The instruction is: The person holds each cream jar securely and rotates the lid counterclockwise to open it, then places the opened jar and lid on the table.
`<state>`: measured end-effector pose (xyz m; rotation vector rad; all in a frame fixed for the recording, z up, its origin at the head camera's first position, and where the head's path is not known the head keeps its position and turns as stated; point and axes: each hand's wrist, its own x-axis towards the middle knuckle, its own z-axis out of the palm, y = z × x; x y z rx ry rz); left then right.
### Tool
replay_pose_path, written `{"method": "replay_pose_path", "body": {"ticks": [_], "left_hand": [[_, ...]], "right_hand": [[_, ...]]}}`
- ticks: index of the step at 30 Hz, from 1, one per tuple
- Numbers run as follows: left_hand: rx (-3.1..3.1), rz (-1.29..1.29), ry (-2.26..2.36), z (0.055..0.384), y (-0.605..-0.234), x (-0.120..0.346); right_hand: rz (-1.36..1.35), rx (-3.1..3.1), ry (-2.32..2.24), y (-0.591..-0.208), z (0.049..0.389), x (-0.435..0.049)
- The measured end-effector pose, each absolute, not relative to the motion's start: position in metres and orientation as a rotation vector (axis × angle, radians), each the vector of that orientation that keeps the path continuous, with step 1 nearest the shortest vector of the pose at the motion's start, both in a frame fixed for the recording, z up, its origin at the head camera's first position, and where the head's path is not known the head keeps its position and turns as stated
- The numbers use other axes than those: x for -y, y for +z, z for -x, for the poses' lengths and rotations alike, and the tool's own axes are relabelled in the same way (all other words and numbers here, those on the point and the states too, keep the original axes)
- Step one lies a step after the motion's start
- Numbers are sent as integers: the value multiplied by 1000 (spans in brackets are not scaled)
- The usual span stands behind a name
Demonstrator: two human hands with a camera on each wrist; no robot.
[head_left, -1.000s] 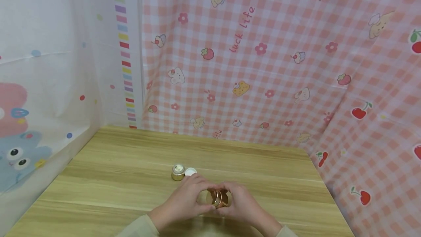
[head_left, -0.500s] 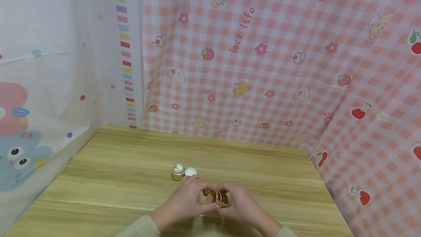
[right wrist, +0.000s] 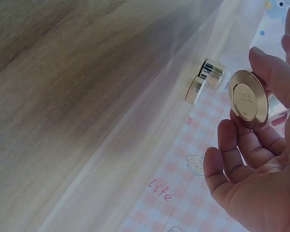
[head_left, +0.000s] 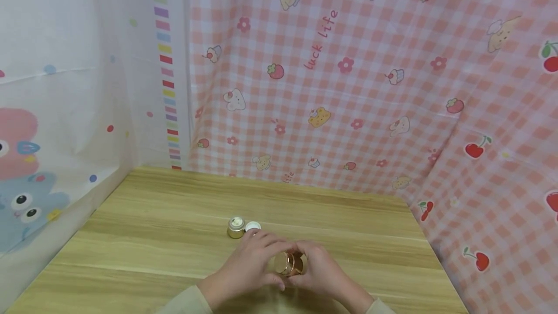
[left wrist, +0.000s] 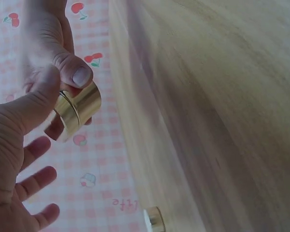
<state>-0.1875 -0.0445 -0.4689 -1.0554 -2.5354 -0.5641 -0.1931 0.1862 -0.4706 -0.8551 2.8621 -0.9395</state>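
Observation:
My right hand [head_left: 321,269] grips a small gold cosmetic jar [head_left: 283,263] between thumb and fingers, tipped on its side above the table. In the right wrist view the jar's round base [right wrist: 249,99] shows stamped print. A seam circles the jar in the left wrist view. My left hand [head_left: 246,265] is around the jar's other end; its thumb stands off the jar and its fingers [left wrist: 36,183] are spread loosely. Farther back, a second gold jar [head_left: 236,230] stands uncovered with white contents, and a lid [head_left: 253,227] with a white inside lies beside it, partly behind my left hand.
The wood-grain table [head_left: 131,236] extends around both hands. Behind it hangs a pink checked cloth [head_left: 331,149], which continues along the right side. A white printed cloth [head_left: 65,86] borders the left.
My left thumb has come away from the jar and my left fingers have loosened, so more of the jar's end shows. The right hand keeps its grip; the uncovered jar has not moved.

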Motion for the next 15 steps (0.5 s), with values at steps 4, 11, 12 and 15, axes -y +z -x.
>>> {"method": "replay_pose_path", "body": {"ticks": [4, 11, 12, 15], "left_hand": [[2441, 1091, -424, 188, -471, 44], [2361, 1095, -404, 189, -473, 44], [2360, 1092, -400, 189, -473, 44], [2367, 1083, -390, 189, -473, 44]], "right_hand": [[848, -2856, -952, -470, 193, -187], [867, -2828, -980, -470, 193, -187], [865, -2826, -981, -470, 193, -187], [863, -2825, -983, -470, 192, -186]]}}
